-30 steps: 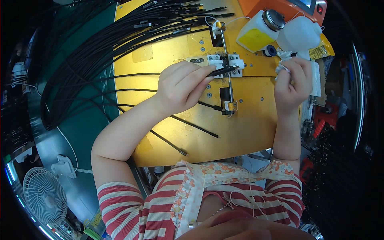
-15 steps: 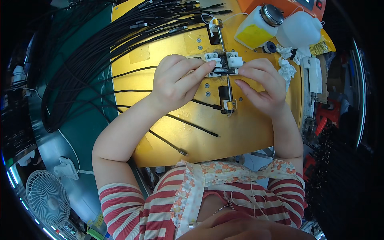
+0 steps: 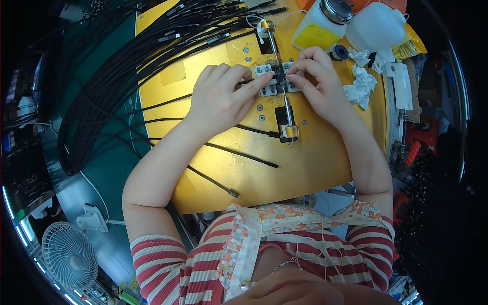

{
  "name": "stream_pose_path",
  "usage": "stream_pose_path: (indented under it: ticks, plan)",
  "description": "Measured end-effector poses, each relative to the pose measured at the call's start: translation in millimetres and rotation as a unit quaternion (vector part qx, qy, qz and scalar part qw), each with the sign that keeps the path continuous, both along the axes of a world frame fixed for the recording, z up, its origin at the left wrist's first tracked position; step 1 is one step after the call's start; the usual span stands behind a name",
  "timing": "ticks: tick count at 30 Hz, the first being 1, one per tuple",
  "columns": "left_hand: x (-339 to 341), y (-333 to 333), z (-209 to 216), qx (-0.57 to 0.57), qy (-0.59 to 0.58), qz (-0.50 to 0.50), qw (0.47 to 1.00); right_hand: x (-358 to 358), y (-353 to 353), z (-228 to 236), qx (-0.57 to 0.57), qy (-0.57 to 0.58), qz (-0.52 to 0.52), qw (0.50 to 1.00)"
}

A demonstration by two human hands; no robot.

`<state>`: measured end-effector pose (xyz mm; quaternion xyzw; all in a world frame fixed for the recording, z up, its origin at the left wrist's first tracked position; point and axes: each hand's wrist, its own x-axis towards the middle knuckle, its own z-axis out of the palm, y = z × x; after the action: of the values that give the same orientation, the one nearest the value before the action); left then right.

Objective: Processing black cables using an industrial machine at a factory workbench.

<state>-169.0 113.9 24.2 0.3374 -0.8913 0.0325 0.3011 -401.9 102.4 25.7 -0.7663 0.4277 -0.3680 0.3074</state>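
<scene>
Two loose cable ends (image 3: 234, 193) lie toward the gold counter (image 3: 315, 162)'s near edge. Farther in, the left hand (image 3: 216, 99) grips a black cable (image 3: 245, 82) at the fixture (image 3: 268, 90); the right hand (image 3: 321, 89) has just closed in, so both work there, though I can't tell whether its grip holds anything.

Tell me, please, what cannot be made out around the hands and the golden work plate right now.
- Head view: the tip of the black cable between the hands; fingertips of the right hand hide it.
- Head view: the left hand's palm; its back covers it.
- Head view: the orange machine's upper part; the top edge cuts it off.
- Head view: the cable bundle's count; overlapping strands hide one another.
</scene>
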Motion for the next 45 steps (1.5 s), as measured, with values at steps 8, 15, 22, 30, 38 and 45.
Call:
stream_pose_path:
  ticks: [8, 15, 22, 30, 38, 45]
  plan:
    - [2.1, 0.1, 1.2, 0.009, -0.027, -0.005, 1.000, 1.4, 0.3, 1.0, -0.021, 0.019, 0.001, 1.000]
    - [2.9, -0.3, 3.2, 0.016, -0.037, -0.014, 0.999, 1.1, 1.1, 0.8, -0.069, 0.043, -0.003, 0.997]
    - [2.7, 0.0, 2.3, 0.013, -0.041, -0.013, 0.999, -3.0, 5.0, 0.2, -0.154, 0.086, -0.001, 0.984]
    - [4.4, 1.5, 2.0, 0.013, -0.045, -0.011, 0.999, -2.3, 3.7, -2.5, -0.178, 0.080, -0.006, 0.981]
    - [9.4, -7.0, 6.1, 0.026, -0.061, -0.038, 0.997, 0.6, 0.0, 1.3, -0.199, 0.048, 0.037, 0.978]
    - [12.1, 7.1, 9.0, 0.186, 0.015, 0.026, 0.982, 0.1, -2.7, -4.5, -0.198, 0.050, 0.032, 0.978]
